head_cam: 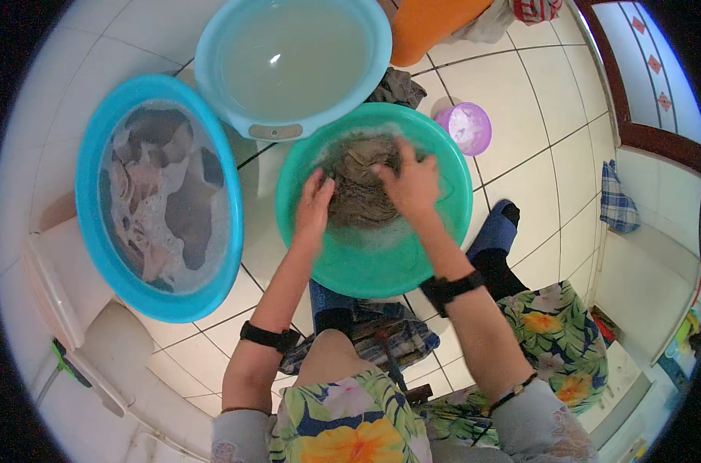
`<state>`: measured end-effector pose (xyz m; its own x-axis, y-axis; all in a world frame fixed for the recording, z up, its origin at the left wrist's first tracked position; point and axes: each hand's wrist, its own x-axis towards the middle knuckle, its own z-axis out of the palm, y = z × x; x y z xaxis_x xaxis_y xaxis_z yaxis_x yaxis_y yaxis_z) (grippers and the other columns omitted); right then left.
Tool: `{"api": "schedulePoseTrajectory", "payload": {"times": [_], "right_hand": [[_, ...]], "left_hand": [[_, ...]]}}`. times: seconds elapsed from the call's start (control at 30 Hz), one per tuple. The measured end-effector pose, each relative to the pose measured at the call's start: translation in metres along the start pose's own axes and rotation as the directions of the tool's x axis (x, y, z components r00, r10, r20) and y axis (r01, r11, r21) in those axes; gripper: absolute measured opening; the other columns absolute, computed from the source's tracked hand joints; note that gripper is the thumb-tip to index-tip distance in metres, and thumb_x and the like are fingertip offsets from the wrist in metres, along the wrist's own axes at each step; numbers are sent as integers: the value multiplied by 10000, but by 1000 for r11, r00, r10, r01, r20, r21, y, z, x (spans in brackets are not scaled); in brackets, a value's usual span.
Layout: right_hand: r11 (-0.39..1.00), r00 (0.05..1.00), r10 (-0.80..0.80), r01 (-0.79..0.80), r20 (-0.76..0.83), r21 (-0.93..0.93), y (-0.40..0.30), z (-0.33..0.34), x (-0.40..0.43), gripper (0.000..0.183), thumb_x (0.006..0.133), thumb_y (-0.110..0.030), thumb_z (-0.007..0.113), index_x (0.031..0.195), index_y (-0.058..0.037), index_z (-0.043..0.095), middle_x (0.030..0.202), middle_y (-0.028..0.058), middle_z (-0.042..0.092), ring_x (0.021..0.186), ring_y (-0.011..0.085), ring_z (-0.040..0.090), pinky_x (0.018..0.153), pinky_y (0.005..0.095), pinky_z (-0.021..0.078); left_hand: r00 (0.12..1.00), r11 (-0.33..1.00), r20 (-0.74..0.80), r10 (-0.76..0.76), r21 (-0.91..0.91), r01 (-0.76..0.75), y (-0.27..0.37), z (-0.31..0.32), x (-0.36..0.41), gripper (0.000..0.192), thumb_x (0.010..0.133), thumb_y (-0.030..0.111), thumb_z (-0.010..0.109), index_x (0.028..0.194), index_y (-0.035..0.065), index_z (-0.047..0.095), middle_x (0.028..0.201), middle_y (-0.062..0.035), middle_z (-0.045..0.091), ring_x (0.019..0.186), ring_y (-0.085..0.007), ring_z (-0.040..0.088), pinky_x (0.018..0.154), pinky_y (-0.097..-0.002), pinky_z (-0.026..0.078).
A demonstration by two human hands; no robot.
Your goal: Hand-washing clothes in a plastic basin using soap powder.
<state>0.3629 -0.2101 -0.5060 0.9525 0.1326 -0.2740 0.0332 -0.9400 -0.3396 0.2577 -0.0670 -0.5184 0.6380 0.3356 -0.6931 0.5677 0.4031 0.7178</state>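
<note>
Directly before me on the tiled floor sits a green plastic basin [350,272]. Inside it lies a bunched grey-brown wet cloth [359,194] with some suds around it. My left hand [313,205] is at the cloth's left side, fingers apart and slightly blurred. Over the right side of the cloth is my right hand [413,182], its fingers spread and blurred by motion. Whether either hand grips the fabric cannot be made out.
A blue oval basin [232,231] at left holds soapy water and soaking clothes [191,214]. Behind stands a light-blue basin [379,35] of cloudy water. A purple tub [479,130] with white contents, a dark cloth [398,88] and a plaid cloth [385,341] are on the floor.
</note>
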Motion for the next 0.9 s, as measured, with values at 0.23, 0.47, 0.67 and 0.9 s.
{"api": "schedulePoseTrajectory", "payload": {"times": [0.23,0.47,0.67,0.9], "right_hand": [[934,972,-175,114,157,338,-34,25,-69,416,792,-462,636,809,-48,672,687,190,558,698,397,589,662,471,453],[857,861,-439,487,-256,169,-53,-2,-84,382,788,-382,622,602,-49,607,604,171,535,569,359,559,518,482,385],[976,976,-197,204,-93,79,-21,20,-37,373,814,-361,598,710,-9,670,643,205,622,583,367,609,579,451,462],[924,974,225,-224,33,311,50,6,-32,553,848,-467,586,1075,37,575,849,263,629,781,422,615,722,481,482]], "left_hand": [[952,780,189,-243,-545,307,-22,9,20,704,845,635,507,1296,100,434,1181,-101,556,1081,-245,538,917,-436,448],[938,760,220,-269,-549,347,-28,17,19,599,858,500,595,1199,22,476,1029,-104,545,1017,-231,544,847,-396,474],[941,757,187,-281,-559,337,-11,39,7,369,880,324,588,1107,40,526,985,-70,560,978,-208,549,842,-388,465],[999,987,13,38,-160,-35,37,16,10,487,858,371,590,1198,31,513,1188,-96,541,1062,-198,524,841,-295,399]]}}
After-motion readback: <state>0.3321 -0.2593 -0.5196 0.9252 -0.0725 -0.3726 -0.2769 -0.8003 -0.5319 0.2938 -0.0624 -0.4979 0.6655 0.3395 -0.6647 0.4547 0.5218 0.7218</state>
